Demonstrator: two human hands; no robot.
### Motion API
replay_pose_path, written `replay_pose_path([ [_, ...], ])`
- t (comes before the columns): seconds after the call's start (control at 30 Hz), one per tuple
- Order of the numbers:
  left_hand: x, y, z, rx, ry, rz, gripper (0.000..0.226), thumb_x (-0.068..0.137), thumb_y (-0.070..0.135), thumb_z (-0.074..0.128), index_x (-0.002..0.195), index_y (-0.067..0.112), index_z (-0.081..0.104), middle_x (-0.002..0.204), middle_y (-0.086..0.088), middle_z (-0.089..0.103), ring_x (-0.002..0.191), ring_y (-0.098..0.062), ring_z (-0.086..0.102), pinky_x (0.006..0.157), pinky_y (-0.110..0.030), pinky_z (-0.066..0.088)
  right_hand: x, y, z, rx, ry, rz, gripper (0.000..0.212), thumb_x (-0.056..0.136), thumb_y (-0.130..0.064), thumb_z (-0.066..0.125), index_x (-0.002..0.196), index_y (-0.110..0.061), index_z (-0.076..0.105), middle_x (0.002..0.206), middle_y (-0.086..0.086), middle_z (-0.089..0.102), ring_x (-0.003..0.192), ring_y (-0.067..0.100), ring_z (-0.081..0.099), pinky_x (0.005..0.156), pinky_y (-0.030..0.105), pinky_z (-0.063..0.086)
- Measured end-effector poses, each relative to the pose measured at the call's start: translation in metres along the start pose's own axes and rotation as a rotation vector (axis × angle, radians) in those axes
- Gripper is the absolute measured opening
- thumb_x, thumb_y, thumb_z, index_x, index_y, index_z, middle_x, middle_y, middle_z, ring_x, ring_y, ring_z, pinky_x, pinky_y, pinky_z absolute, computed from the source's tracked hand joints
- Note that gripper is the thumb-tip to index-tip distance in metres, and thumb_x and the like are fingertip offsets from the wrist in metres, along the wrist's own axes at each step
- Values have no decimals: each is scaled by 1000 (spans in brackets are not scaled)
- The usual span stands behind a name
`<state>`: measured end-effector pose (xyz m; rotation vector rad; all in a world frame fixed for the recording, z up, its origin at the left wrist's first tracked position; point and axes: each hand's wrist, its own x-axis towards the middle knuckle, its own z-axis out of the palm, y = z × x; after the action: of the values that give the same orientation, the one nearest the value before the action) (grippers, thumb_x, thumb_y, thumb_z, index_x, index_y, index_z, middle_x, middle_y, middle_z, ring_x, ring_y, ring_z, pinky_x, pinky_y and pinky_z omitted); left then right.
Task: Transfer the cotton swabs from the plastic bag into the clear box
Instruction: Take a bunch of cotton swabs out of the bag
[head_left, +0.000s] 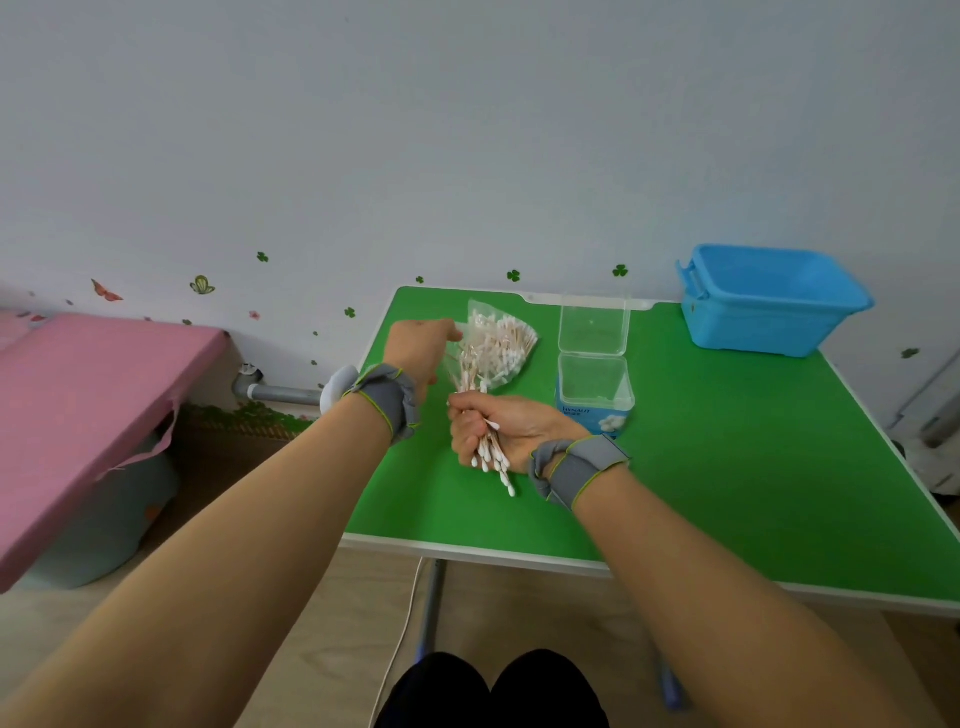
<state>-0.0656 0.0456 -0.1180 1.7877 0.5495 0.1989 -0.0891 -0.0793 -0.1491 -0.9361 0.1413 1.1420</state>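
A clear plastic bag (501, 343) with many wooden cotton swabs lies on the green table (727, 467) near its far edge. My left hand (418, 345) holds the bag's left side at its mouth. My right hand (498, 431) grips a bundle of cotton swabs (491, 452); their far ends still reach into the bag and their white tips stick out below my fist. To the right stands the clear box (595, 392), its hinged lid (594, 325) upright and open. The box looks almost empty inside.
A blue plastic tub (769, 301) stands at the table's far right corner. A pink surface (78, 410) lies to the left of the table, with floor between. The table's near edge is a white rim, and my knees show below it.
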Motion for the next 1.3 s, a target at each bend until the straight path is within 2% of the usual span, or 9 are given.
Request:
replay_pose_path([
  [0.1,-3,0,1,95,-25,52,18,76,18,66,65,8,56,50,0,35,49,-19,30,47,-22,29,5,-3,1,-3,0,8,30,100,-19,42,72,-12,42,41,-6,39,32,6,40,39,17,42],
  [0.2,-2,-2,1,155,-41,125,12,79,18,66,72,8,65,28,9,28,45,-19,26,46,-22,25,9,-3,3,-38,-4,13,28,100,-19,43,73,-12,42,41,-6,39,33,6,40,39,18,43],
  [0.27,-1,-5,-1,163,-23,149,16,82,24,66,74,9,69,24,9,29,41,-16,28,45,-21,26,10,-2,3,-56,6,12,26,100,-18,43,76,-10,44,41,-6,39,33,6,39,39,18,42],
  [0.53,0,-1,-6,227,-94,183,19,79,31,74,79,12,75,44,8,47,32,-6,31,38,-16,28,6,1,7,-160,35,-10,19,101,-17,42,87,-7,49,41,-6,38,32,5,38,38,16,41],
  [0.63,0,1,-7,183,-100,184,20,81,32,72,82,12,76,72,-3,63,45,-13,36,45,-21,34,6,0,6,-185,44,-15,18,101,-17,42,88,-6,50,42,-6,38,33,5,38,38,16,41],
  [0.73,-5,-1,-7,155,-147,187,26,84,35,68,85,11,76,84,-9,62,67,-22,44,54,-28,37,6,-2,6,-221,44,-20,17,101,-16,43,90,-6,51,42,-6,39,33,5,39,38,17,41],
  [0.9,-9,-4,-8,185,-213,153,29,84,29,68,92,1,72,84,-10,65,66,-17,48,53,-24,39,10,-5,6,-195,34,-25,16,100,-15,42,90,-5,51,41,-6,38,32,5,39,38,18,41],
  [1.07,-8,-9,-6,150,-211,162,23,82,14,71,98,-3,70,84,-12,63,74,-20,52,65,-29,44,11,-8,4,-161,24,-21,18,101,-15,40,93,-4,53,42,-5,37,32,5,37,37,18,41],
  [1.3,-6,-12,-3,54,-138,166,15,84,14,69,94,3,72,72,-2,68,58,-8,57,51,-16,44,8,-3,0,-186,16,-36,18,101,-15,42,91,-6,53,42,-7,38,33,4,38,38,17,41],
])
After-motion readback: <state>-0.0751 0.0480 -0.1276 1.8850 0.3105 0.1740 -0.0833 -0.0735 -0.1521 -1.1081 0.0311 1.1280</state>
